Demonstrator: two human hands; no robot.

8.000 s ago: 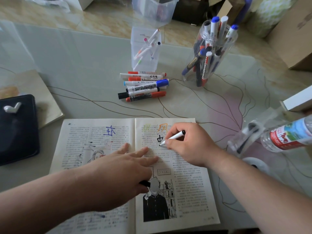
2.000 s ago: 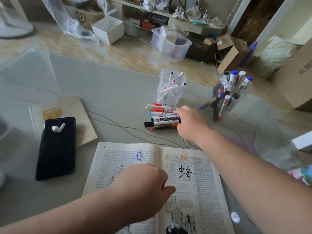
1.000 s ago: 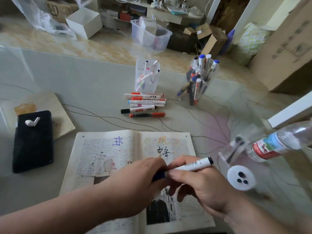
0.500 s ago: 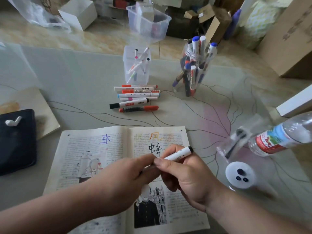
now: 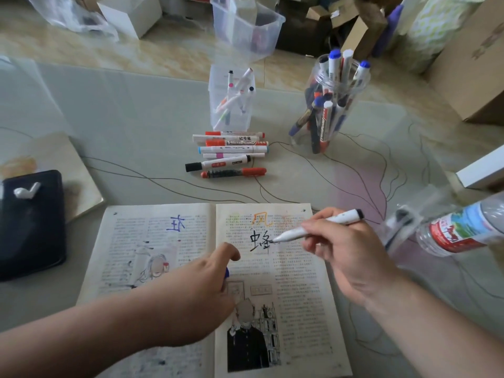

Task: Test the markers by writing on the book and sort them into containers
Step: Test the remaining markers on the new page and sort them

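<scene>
White marker (image 5: 316,227), blue cap (image 5: 226,272), black characters (image 5: 260,240).

We see a book (image 5: 300,301) of dull paper, a square pot (image 5: 245,122) and a round jar (image 5: 354,91) of clear plastic, and a shiny smooth table (image 5: 122,118).

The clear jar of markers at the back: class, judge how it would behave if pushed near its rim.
The jar looks tall and narrow, with markers standing above its rim, so it would probably tip rather than slide. On the smooth table, a low push might slide it.
</scene>
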